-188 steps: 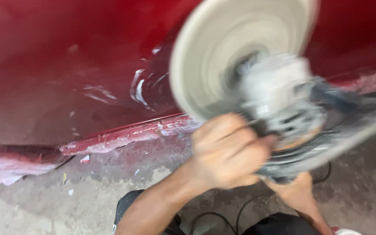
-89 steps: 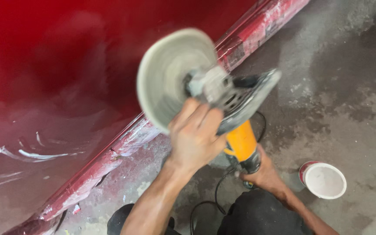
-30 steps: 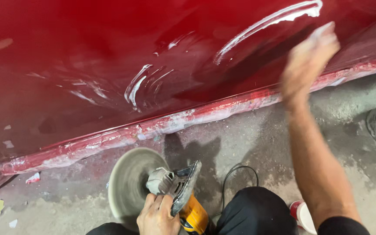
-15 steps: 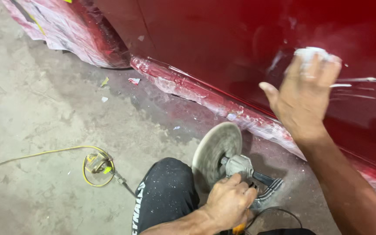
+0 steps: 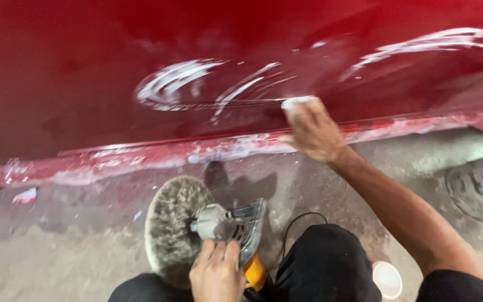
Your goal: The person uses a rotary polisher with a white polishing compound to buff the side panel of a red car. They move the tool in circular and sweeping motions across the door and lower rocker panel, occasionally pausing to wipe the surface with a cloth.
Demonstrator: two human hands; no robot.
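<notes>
My right hand (image 5: 313, 130) reaches up to the red car panel (image 5: 85, 72), its fingertips coated in white paste and pressed against the paint. White paste streaks (image 5: 197, 84) curve across the panel to the left of the fingers. My left hand (image 5: 216, 274) grips the head of a polishing machine (image 5: 227, 226) held low between my knees. Its round woolly pad (image 5: 174, 229) faces left, and the yellow body (image 5: 254, 272) shows beneath my hand.
The red sill (image 5: 141, 156) along the panel's bottom is smeared with white residue. A small white cup (image 5: 387, 278) stands on the concrete floor (image 5: 57, 246) by my right knee. A black cord (image 5: 297, 221) loops near my leg. Paper scraps (image 5: 26, 196) lie at left.
The view has swung back to face the panel squarely. My right hand has moved down and left along the paint, leaving fresh white streaks. The polisher stays low in my left hand.
</notes>
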